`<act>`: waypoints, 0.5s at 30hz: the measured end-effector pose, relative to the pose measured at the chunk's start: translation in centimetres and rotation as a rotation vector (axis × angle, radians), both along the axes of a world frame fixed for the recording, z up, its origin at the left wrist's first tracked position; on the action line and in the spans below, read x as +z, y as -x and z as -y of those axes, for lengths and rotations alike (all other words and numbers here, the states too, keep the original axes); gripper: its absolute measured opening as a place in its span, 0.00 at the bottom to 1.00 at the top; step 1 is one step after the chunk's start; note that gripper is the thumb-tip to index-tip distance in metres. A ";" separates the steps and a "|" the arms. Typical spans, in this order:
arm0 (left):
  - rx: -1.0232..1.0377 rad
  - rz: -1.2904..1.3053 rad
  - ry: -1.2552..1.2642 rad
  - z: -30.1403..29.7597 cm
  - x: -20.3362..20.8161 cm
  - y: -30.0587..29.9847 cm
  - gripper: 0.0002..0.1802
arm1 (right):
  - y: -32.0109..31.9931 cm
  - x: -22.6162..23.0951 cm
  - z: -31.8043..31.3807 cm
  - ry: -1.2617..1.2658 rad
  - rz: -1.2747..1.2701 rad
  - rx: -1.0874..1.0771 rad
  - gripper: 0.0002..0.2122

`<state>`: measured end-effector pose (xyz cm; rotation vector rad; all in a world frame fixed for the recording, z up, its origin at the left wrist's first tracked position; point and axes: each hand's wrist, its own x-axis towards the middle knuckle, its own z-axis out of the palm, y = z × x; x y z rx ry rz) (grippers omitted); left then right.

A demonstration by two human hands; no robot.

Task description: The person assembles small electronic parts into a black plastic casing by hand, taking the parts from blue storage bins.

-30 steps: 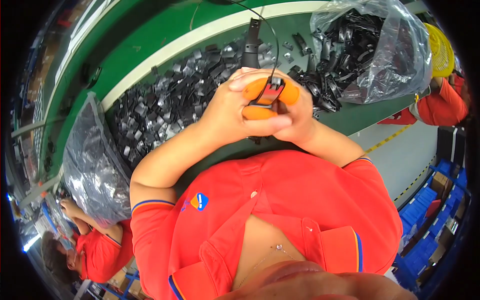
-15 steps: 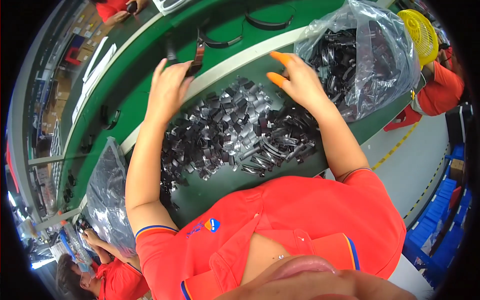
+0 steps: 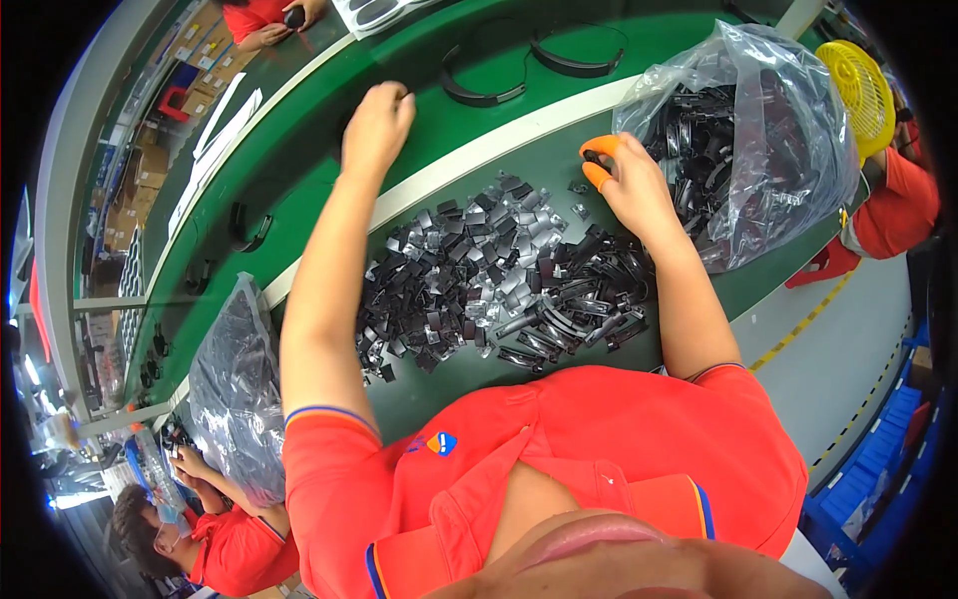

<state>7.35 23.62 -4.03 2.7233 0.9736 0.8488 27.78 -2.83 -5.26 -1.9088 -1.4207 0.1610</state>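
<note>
My left hand point(image 3: 377, 128) is over the green conveyor belt point(image 3: 299, 165) beyond the bench, its fingers curled. A dark shape shows beside the fingers, mostly hidden by the hand. My right hand point(image 3: 635, 188) wears orange finger covers on thumb and forefinger. Those two tips pinch a small black piece point(image 3: 599, 160). Between my forearms lies a heap of small black and shiny plastic pieces point(image 3: 469, 260), with longer curved strips point(image 3: 544, 334) at its near right. Black curved bands with thin cords, one nearer point(image 3: 484, 98) and one farther right point(image 3: 577, 68), rest on the belt.
A clear plastic bag point(image 3: 768, 170) full of black parts stands at the right, a yellow fan point(image 3: 856, 98) beyond it. Another plastic bag point(image 3: 235, 389) leans at the left. A pale rail point(image 3: 479, 150) divides bench from belt. Co-workers in red shirts are nearby.
My left hand has moved farther over the belt, and the dark band near it no longer shows. My right thumb and forefinger, apart before, have closed on a small black piece.
</note>
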 end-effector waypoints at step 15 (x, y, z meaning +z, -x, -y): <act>-0.224 0.972 0.631 2.0 3.1 -4.2 0.13 | 2.7 2.6 1.4 -0.345 -1.242 0.233 0.09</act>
